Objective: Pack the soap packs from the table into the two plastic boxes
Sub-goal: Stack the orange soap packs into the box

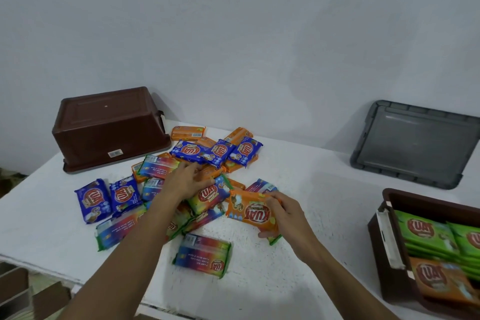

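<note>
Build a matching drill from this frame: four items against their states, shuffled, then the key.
Items
1. far-left brown box
2. grey lid
3. right-edge brown box
4. orange soap pack

States
A. gripped by the right hand
B. holding green packs
C. upside down on the table
D. leaning against the wall

Pairs: 1-C, 2-D, 3-B, 4-A

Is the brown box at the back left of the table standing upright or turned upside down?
Upside down: the brown box shows its flat base upward and its rim rests on the table.
</note>
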Motion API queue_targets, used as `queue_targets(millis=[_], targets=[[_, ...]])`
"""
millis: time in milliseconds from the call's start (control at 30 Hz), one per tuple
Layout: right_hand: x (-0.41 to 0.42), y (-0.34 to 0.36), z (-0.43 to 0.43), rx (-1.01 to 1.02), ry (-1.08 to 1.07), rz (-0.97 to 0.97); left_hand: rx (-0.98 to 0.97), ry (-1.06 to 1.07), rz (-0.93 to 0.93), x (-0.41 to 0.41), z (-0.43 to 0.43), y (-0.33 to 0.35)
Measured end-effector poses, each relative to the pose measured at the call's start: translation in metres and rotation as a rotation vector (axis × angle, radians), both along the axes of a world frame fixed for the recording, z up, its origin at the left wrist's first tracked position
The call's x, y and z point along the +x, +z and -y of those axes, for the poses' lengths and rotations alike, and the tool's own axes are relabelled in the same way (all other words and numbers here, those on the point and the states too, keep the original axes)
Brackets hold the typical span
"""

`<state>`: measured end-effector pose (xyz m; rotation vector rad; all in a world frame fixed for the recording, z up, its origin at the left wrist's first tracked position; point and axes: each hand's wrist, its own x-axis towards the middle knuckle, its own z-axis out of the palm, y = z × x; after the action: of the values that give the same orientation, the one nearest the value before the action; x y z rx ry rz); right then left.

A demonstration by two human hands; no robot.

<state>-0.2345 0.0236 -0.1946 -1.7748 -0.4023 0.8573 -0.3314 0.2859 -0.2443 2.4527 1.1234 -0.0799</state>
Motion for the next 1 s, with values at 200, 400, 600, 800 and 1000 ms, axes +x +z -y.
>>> queue_targets(millis=[200,400,600,800,1000], targets=[[0.001,0.000,0.005,0.063,-0.047,-0.095,-0.085,-0.033,0.122,-0.003,-0.007,0.000],[0.009,0.009,0.015,0.132,-0.075,-0.115,-0.018,-0.033,0.215,-0.006,0.006,0.010],[0.016,0.020,0.029,0.154,-0.065,-0.136,0.049,0.082,0.408,-0.017,0.018,0.023],[0.024,0.038,0.050,0.193,-0.014,-0.153,-0.408,0.092,0.662,-0.019,0.039,0.048],[0.042,0.062,0.089,0.189,0.010,-0.123,-0.675,0.029,0.740,0.008,0.093,0.076]])
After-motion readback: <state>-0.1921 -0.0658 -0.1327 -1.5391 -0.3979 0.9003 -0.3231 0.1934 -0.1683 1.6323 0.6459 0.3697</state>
